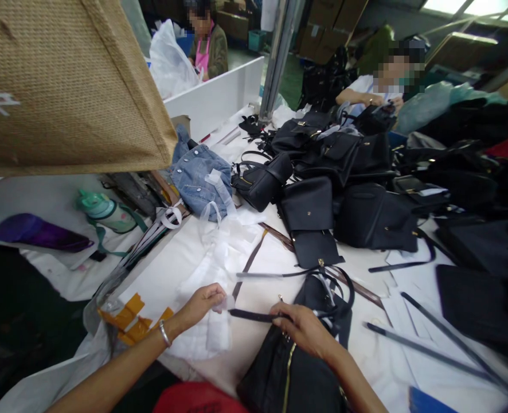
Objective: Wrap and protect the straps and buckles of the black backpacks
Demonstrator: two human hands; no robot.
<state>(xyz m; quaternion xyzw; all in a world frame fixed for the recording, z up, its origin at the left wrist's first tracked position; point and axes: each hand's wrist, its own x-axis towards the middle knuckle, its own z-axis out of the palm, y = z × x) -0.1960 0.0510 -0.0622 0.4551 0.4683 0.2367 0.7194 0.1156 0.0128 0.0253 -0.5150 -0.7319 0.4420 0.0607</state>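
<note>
My left hand (204,301), with a silver bangle at the wrist, is closed in a pinch on a small translucent plastic piece (223,304). That piece is at the tip of a black strap (251,315); I cannot tell whether it wraps the strap or only touches it. Closed around the strap farther along is my right hand (299,327). Below it lies a black bag (308,381) with a gold zipper, close to my body. Thin white translucent sheets (204,332) spread under and beside my left hand.
Black bags (308,206) crowd the table's middle and right. A denim bag (202,178) sits behind the sheets. Orange tape (133,321) sticks to the left edge. A burlap panel (73,86) hangs upper left. Bottles (43,232) stand below it. Two people work across the table.
</note>
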